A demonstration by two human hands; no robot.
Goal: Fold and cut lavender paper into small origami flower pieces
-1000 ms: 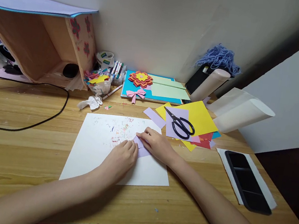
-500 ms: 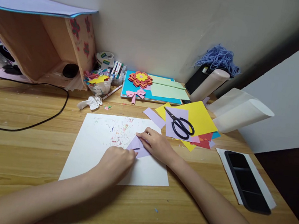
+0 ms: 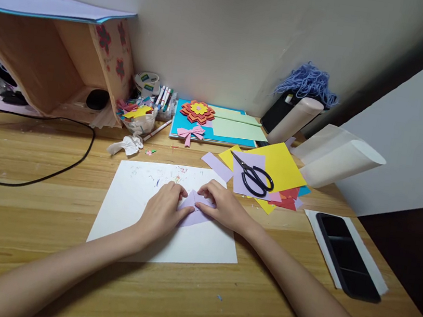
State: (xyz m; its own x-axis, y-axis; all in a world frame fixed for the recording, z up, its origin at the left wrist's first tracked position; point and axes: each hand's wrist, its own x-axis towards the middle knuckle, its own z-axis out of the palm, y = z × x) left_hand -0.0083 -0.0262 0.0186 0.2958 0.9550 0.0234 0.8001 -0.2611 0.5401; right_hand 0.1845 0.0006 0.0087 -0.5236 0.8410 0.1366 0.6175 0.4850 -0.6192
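Note:
A folded piece of purple paper point(image 3: 195, 218) lies on a large white sheet point(image 3: 116, 218) with coloured marks near its top. My left hand point(image 3: 163, 207) grips the purple paper's left side, thumb pointing toward the middle and fingers curled beyond it. On the other side, my right hand point(image 3: 224, 206) grips the right part, its thumb and bent fingers meeting the paper near the centre crease. The two thumb tips almost touch over the fold. Parts of the paper's edges are hidden beneath my fingers.
Black scissors point(image 3: 254, 177) rest on purple and yellow paper point(image 3: 279, 163) beyond my right hand. A phone point(image 3: 347, 256) lies at the right. Layered paper flower point(image 3: 197, 111), pink bow point(image 3: 190, 133) and markers point(image 3: 164, 98) sit at the back. A black cable point(image 3: 89, 149) curves at the left.
My left hand has turned from a fist pressing on the paper to a thumb-and-finger grip at its left. My right fingers have curled in, and the purple paper's point now shows between both hands.

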